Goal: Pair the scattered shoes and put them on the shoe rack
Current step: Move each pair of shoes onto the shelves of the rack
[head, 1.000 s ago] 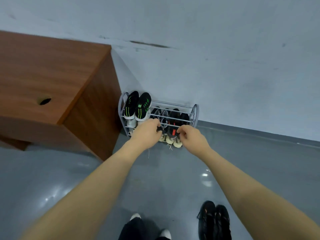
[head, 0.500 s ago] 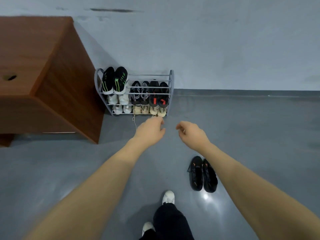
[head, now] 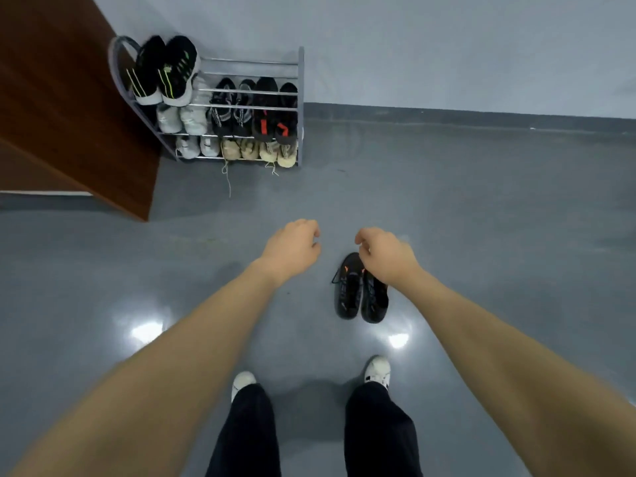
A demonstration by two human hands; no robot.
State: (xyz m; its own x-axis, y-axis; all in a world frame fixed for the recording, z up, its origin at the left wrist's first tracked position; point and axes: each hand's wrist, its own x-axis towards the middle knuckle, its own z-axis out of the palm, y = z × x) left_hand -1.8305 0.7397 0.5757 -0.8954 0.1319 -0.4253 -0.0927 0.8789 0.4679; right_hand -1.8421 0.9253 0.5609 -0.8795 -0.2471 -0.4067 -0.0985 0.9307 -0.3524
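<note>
Both hands have pulled back from the shoe rack (head: 299, 108), empty and loosely curled.
Black shoe pair (head: 359, 292) lies on the floor directly under the right hand (head: 387, 258), toes pointing away toward the rack; left hand (head: 292, 247) hangs farther off.

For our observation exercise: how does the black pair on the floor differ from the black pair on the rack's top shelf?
The floor pair lies on the grey floor beside the right hand; the top-shelf pair sits on the shoe rack. The floor pair has small orange marks; the top-shelf pair has green stripes and pale soles. Both are black, set side by side.
</note>
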